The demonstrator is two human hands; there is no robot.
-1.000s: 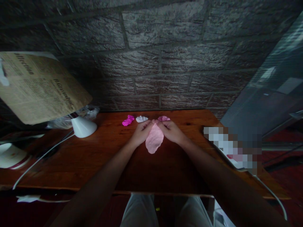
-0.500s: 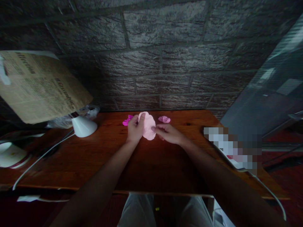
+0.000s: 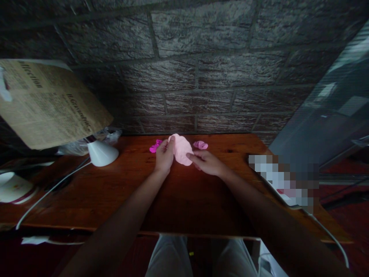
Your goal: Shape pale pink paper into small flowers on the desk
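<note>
"At the left hand (image 3: pixel 163 156), how do the fingers stand?"

"Closed in a pinch on a pale pink sheet (image 3: pixel 182 150), thumb laid along its left side. The right hand (image 3: pixel 205 162) nips the lower right edge, its thumb in front; its other fingers curl below."

"And the sheet itself?"

"Spread between the two hands, above the far part of the wooden table (image 3: pixel 115 192). Whether its bottom edge touches the wood, I can't tell."

"Heavy?"

"Light, I'd judge. It looks thin and soft, with a wavy rim, maybe putty or crinkled paper. Probably little slip, but a hard pull at one spot could stretch or tear it."

"So where would you hold it?"

"By opposite edges, with flat thumbs and low pressure, as the middle likely dents or creases."

"What lies around?"

"A crumpled magenta piece (image 3: pixel 155 146) just beyond the left hand, and a smaller pink piece (image 3: pixel 200 145) just behind the right. Farther left stands a white lamp base (image 3: pixel 103 153); beyond the table rises the block wall (image 3: pixel 173 73)."
</note>
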